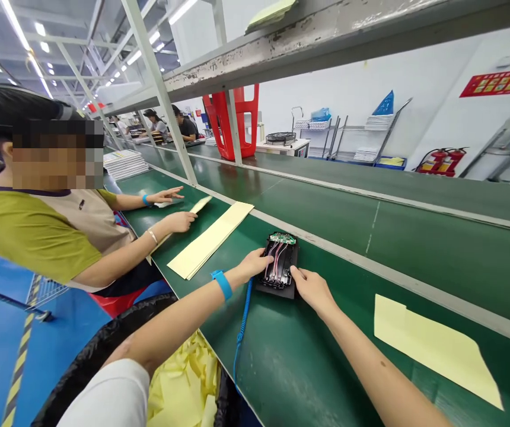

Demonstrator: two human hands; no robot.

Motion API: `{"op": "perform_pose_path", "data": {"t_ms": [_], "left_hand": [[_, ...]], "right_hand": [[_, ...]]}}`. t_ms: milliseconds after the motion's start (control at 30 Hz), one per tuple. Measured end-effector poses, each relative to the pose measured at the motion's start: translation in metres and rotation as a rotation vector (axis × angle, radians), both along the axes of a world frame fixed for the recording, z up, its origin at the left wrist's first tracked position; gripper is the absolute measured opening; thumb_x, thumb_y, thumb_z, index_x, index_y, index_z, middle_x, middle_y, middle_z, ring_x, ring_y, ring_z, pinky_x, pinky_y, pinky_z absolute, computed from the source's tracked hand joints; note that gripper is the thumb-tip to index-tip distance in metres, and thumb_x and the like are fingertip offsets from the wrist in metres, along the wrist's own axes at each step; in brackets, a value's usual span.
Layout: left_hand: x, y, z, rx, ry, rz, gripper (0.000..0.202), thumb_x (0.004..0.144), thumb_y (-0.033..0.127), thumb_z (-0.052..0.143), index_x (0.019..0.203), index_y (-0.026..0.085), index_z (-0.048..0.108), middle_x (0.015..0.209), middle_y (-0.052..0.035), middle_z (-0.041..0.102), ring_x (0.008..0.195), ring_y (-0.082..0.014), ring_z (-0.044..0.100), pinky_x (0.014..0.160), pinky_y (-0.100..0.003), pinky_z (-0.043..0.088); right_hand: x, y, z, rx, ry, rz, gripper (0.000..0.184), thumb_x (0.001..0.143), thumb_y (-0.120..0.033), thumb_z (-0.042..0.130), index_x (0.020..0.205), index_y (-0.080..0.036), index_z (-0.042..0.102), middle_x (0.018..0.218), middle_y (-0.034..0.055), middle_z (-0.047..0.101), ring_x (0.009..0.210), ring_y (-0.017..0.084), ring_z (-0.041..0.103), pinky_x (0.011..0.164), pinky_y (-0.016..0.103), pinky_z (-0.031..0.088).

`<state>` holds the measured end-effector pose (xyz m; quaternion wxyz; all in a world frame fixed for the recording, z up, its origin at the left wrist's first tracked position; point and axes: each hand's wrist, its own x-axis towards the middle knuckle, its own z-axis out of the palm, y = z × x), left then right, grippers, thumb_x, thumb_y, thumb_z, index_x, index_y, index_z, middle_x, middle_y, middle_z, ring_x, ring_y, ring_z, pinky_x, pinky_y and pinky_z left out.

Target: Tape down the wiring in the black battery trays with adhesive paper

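A black plastic device housing (pixel 287 261) lies on the green bench, with a green circuit board (pixel 283 238) at its far end and pink and dark wires running along its inside. My left hand (pixel 255 264) grips its left edge, thumb or finger reaching over the wires; a blue strap circles that wrist. On the opposite side, my right hand (pixel 312 287) pinches the housing's right edge. Under the housing a flat dark piece shows at the near end. A coiled blue cord (pixel 242 326) hangs from near my left hand down over the bench edge.
A stack of yellow paper strips (pixel 213 240) lies left of the housing, a yellow sheet (pixel 437 344) to the right. A co-worker (pixel 54 219) at left holds a yellow strip. Below the bench edge stands a black-lined bin (pixel 126 332) of crumpled yellow paper. A metal shelf (pixel 326 41) crosses overhead.
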<state>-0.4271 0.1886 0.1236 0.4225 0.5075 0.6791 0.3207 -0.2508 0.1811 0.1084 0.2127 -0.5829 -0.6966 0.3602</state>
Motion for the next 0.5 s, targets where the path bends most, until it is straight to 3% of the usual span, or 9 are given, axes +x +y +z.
{"op": "perform_pose_path", "data": {"t_ms": [100, 233, 333, 500], "left_hand": [[-0.01, -0.001, 0.004, 0.011, 0.059, 0.058, 0.02, 0.08, 0.029, 0.061, 0.092, 0.013, 0.059, 0.09, -0.0024, 0.06, 0.082, -0.0145, 0.057, 0.076, -0.034, 0.05], [-0.008, -0.008, 0.008, 0.018, 0.017, 0.142, 0.02, 0.083, 0.032, 0.058, 0.081, 0.012, 0.057, 0.072, 0.0017, 0.056, 0.062, -0.0088, 0.053, 0.06, -0.025, 0.048], [-0.006, -0.012, 0.02, 0.054, -0.076, 0.189, 0.024, 0.084, 0.035, 0.054, 0.078, 0.012, 0.055, 0.065, 0.0033, 0.053, 0.055, -0.0073, 0.05, 0.053, -0.022, 0.044], [0.004, -0.04, 0.062, 0.126, -0.212, 0.22, 0.022, 0.069, 0.035, 0.059, 0.079, 0.017, 0.052, 0.058, 0.0062, 0.051, 0.048, -0.0076, 0.049, 0.047, -0.02, 0.04]], "right_hand": [[-0.001, 0.001, -0.001, 0.096, 0.006, -0.03, 0.052, 0.087, -0.045, 0.034, 0.118, -0.012, 0.059, 0.112, 0.0145, 0.06, 0.104, 0.029, 0.055, 0.084, 0.039, 0.042], [0.024, -0.009, 0.002, 0.195, 0.018, -0.05, 0.046, 0.086, -0.041, 0.035, 0.112, -0.015, 0.063, 0.108, 0.0091, 0.062, 0.097, 0.025, 0.057, 0.085, 0.036, 0.043], [0.069, -0.018, 0.009, 0.237, -0.001, -0.136, 0.042, 0.082, -0.043, 0.038, 0.101, -0.018, 0.067, 0.104, 0.0067, 0.063, 0.082, 0.022, 0.059, 0.079, 0.035, 0.045], [0.167, -0.035, 0.004, 0.266, -0.159, -0.304, 0.041, 0.082, -0.043, 0.04, 0.099, -0.019, 0.067, 0.106, 0.0066, 0.062, 0.063, 0.017, 0.058, 0.067, 0.035, 0.048]]}}
